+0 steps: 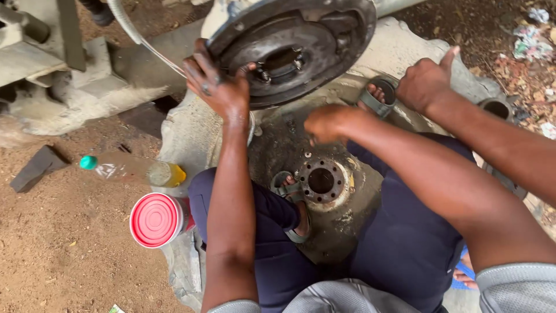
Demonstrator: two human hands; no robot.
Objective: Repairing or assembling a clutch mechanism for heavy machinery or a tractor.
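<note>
Person is squatting on a grey tarp [185, 133] spread over the dirt ground, working on a brake backing plate [292, 49] at the tarp's far edge, still mounted on the axle. Left hand [217, 87] is gripping the plate's lower-left rim, fingers curled over the edge, steadying it. Right hand [327, 123] is hovering just below the plate, fingers pinched together; cannot tell whether it is holding a small part. A third hand [425, 81], coming in from the right on a separate arm, is loosely clenched with thumb up, near the plate's right side; cannot tell whose it is. Judging by this, the step looks like fitting or removing small hardware at the plate's centre; the next move would need a firm hold on the rim and a precise reach into the hub opening. Count: one backing plate, one wheel hub flange [321, 181] lying mid-tarp between the feet, one plastic bottle [133, 169] and one red-lidded tin [156, 220] at the tarp's left edge.
</note>
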